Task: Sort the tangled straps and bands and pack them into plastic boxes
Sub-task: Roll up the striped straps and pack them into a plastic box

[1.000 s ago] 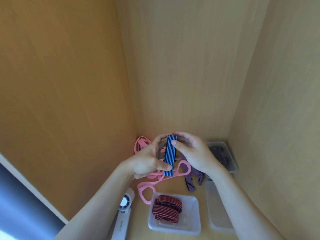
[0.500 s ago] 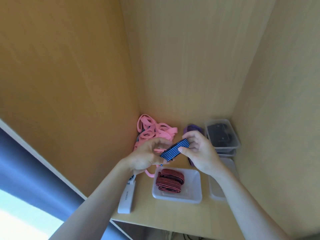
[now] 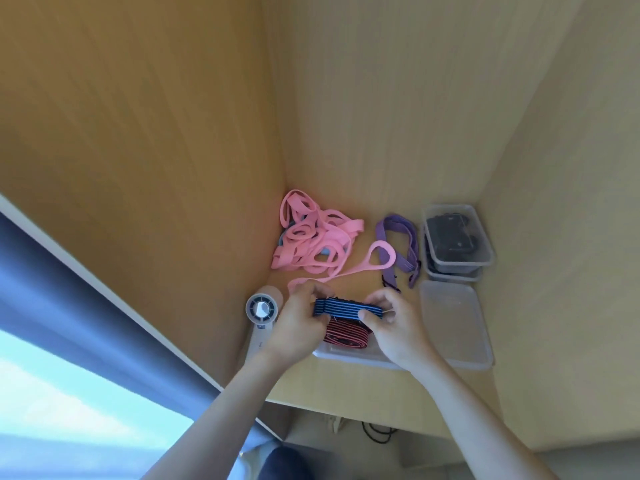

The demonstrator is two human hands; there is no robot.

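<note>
- Band (image 3: 346,308), blue-striped, folded: being held level over box (image 3: 349,357) containing red band (image 3: 346,336).
- Left hand (image 3: 299,323), right hand (image 3: 393,329): each pinching one end of it.
- Pink straps (image 3: 315,240): lying tangled behind, in corner.

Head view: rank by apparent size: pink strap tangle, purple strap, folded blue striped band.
1. Pink strap tangle: clearly largest.
2. Purple strap.
3. Folded blue striped band: looks smallest, but the left hand and right hand cover its ends, so 2 versus 3 is unsure.
</note>
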